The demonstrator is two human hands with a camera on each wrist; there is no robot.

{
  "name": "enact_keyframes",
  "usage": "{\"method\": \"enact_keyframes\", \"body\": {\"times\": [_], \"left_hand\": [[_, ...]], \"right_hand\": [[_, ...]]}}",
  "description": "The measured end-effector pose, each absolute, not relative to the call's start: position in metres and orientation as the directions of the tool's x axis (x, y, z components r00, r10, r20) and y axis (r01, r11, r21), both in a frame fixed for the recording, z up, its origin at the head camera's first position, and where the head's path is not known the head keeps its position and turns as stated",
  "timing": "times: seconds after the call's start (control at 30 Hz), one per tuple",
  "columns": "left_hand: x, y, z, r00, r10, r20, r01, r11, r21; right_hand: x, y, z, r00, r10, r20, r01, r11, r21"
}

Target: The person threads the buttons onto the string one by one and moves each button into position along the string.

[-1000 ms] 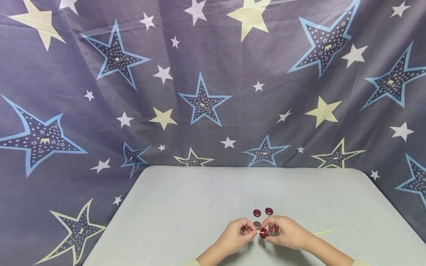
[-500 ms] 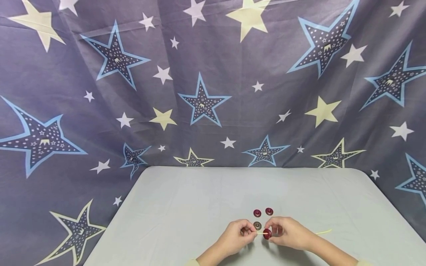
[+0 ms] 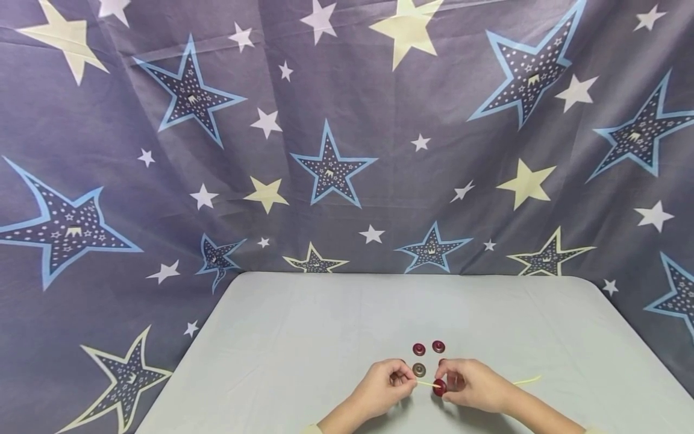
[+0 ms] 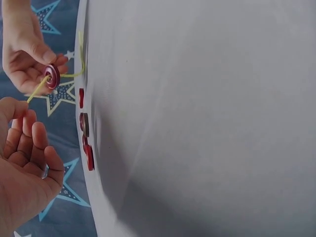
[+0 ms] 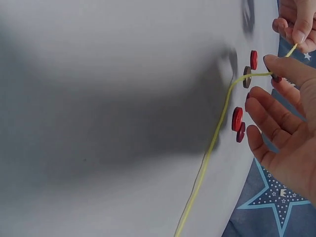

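My left hand (image 3: 384,386) pinches one end of a yellow string (image 3: 427,384) between thumb and forefinger. The string passes through the middle of a dark red round button (image 4: 52,76), shiny and ringed, which my right hand (image 3: 478,386) holds between thumb and fingertips. In the left wrist view a short, taut length of string joins the button to my left fingertips. Beyond the right hand, the string's loose tail (image 5: 211,148) lies along the table. Both hands are slightly above the table's near side, the button between them.
Several more buttons lie just beyond the hands, among them two red ones (image 3: 419,349) and a brownish one (image 3: 419,369). Others are partly hidden by the hands. The white table (image 3: 325,319) reaches back to a grey-purple star-patterned cloth (image 3: 358,90).
My right hand has slid the button along the string to the right, away from my left hand. More string now shows between them. The left hand has stayed nearly still.
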State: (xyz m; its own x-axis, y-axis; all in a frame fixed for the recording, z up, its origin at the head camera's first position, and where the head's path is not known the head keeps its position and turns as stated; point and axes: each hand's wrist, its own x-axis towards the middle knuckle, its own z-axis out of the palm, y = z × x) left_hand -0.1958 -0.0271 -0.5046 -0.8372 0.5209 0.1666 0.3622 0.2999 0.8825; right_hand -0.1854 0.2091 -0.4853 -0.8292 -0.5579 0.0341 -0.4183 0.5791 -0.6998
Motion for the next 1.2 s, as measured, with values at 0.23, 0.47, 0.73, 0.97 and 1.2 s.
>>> {"method": "enact_keyframes", "body": {"times": [0.23,0.47,0.73,0.97,1.2], "left_hand": [[-0.195,-0.028,-0.506,-0.838,0.517,0.176,0.365,0.291,0.884],[-0.197,-0.028,-0.509,-0.839,0.521,0.158,0.35,0.293,0.89],[-0.197,-0.028,-0.51,-0.836,0.524,0.161,0.358,0.3,0.884],[-0.198,-0.03,-0.51,-0.842,0.527,0.117,0.326,0.323,0.888],[-0.198,-0.031,-0.511,-0.846,0.522,0.108,0.315,0.326,0.891]], "right_hand": [[-0.184,0.213,-0.485,-0.827,-0.561,0.033,-0.432,0.598,-0.676],[-0.185,0.216,-0.486,-0.832,-0.553,0.048,-0.448,0.617,-0.647],[-0.187,0.22,-0.488,-0.839,-0.543,0.027,-0.423,0.622,-0.659],[-0.187,0.223,-0.491,-0.829,-0.552,0.087,-0.47,0.604,-0.644],[-0.186,0.227,-0.49,-0.85,-0.526,0.038,-0.407,0.61,-0.679]]}}
